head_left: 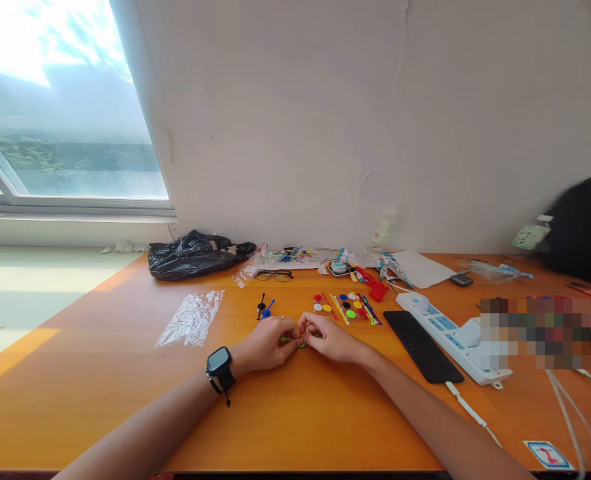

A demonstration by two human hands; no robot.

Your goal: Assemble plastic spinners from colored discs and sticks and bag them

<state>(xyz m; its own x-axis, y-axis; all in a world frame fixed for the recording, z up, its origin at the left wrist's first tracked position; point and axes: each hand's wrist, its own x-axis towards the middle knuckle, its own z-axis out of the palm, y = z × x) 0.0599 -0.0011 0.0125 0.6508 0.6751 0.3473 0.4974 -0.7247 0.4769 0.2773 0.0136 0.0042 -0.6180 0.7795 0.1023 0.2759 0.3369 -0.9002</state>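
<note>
My left hand (270,342) and my right hand (328,337) meet at the middle of the orange table (125,373), fingers pinched together on a small green plastic piece (295,342). A black smartwatch (220,367) sits on my left wrist. Just beyond my hands lie several small coloured discs and thin sticks (348,308). A blue and black pin piece (264,307) lies to the left of them. Most of the green piece is hidden by my fingers.
A clear plastic bag (191,319) lies at the left, a black bag (195,255) by the wall. A black phone (422,345) and white power strip (445,333) lie at the right, with glasses (274,274), a red piece (375,287) and packaging behind.
</note>
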